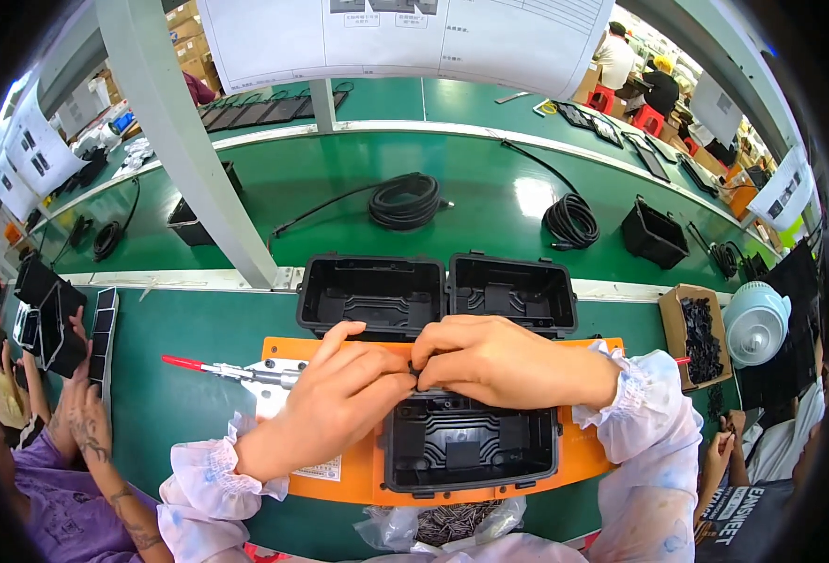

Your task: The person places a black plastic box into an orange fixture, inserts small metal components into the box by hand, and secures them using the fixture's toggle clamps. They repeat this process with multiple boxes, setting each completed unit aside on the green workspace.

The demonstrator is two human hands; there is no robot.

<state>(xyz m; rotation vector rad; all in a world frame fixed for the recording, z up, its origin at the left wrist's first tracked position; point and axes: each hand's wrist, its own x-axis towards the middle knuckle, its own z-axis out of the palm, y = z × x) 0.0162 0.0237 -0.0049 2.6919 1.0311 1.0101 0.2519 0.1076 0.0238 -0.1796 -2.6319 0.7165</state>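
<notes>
Left fingers (369, 361) and right fingers (447, 336) pinch closed on a dark bit (414, 369) by black box (471, 454), printed sheet (405, 47) beyond.

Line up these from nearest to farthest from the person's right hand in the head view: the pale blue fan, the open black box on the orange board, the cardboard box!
1. Open black box on the orange board: just below the right hand in the picture.
2. Cardboard box: off to the right.
3. Pale blue fan: farther right, past the cardboard box.
</notes>
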